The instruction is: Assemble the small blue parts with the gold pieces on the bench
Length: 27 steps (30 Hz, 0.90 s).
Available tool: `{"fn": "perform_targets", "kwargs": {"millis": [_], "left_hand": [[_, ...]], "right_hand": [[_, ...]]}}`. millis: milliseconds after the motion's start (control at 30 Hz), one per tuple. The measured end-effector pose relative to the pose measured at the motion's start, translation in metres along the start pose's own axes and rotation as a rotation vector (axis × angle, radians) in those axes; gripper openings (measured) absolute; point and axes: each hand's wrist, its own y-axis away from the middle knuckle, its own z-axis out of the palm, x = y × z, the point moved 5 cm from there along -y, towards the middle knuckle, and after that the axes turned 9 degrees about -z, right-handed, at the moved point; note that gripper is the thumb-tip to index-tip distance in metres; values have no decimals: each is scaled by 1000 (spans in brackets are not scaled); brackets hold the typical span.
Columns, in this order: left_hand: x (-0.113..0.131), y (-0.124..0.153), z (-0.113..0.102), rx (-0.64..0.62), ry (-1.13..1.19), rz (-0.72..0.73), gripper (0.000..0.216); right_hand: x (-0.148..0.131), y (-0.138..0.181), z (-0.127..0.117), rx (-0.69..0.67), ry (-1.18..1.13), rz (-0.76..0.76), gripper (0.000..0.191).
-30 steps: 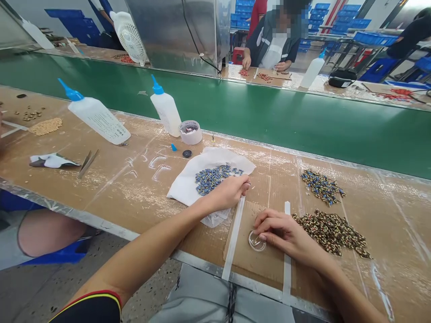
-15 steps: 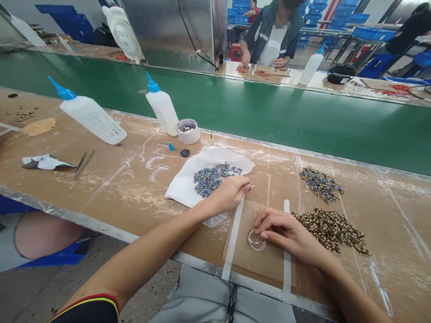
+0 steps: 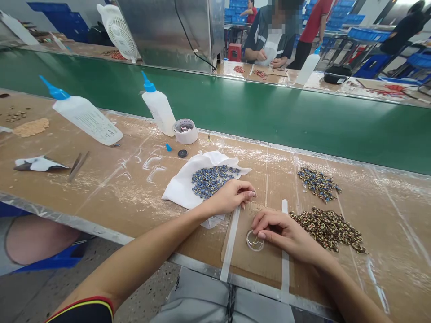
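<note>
My left hand (image 3: 232,196) is closed in a pinch beside a white cloth (image 3: 175,190) that bears a heap of small blue-and-yellow pieces (image 3: 207,181). What its fingertips hold is too small to make out. Fingers of my right hand (image 3: 274,226) pinch a thin stick (image 3: 256,240), its tip inside a small clear round dish (image 3: 248,244). The dish rests on a cardboard piece (image 3: 269,264) edged with pale tape strips. Right of that hand lie a large pile of dark ring-like pieces with yellow and red (image 3: 332,229) and, farther back, a smaller blue-and-brass pile (image 3: 318,184).
Two blue-tipped bottles, one tilted (image 3: 87,119) and one leaning (image 3: 160,110), stand at the left near a tape roll (image 3: 186,134). Tweezers (image 3: 78,167) lie farther left. A green belt (image 3: 252,116) runs behind, with a co-worker (image 3: 271,40) across it.
My left hand's fingers have shifted slightly right and down, still pinched. My right hand stays over the dish. Across the belt, the co-worker's hands have moved together and a person in red has appeared.
</note>
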Motion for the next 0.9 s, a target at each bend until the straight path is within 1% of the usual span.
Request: {"fn": "perform_targets", "kwargs": {"millis": [100,200,333,533,667,733,767,800,900], "left_hand": [[-1,0,4,-56,53,-4,23],[-2,0,5,-82,58,-4,23],[-2,1,7,-98,44,-8,21],[-1,2,10,-104,33,13,17],[-2,3,12,-111,8,13,18],[0,4,12,-119,-8,24,19],[2,5,13,-125,-20,33,19],[4,5,13,-130,-33,46,18],[9,6,15,-143,-71,96,15]], "right_hand": [[-3,0,1,4,19,-23,20],[-4,0,3,-7,28,-33,18],[-4,1,1,-9,20,-21,18],[-3,1,-5,45,-64,15,19],[-2,5,-10,68,-77,28,20],[-2,9,-17,131,-65,24,17],[-1,12,-21,193,-58,15,15],[-1,14,-27,276,-47,2,13],[-2,24,-43,601,26,-39,9]]}}
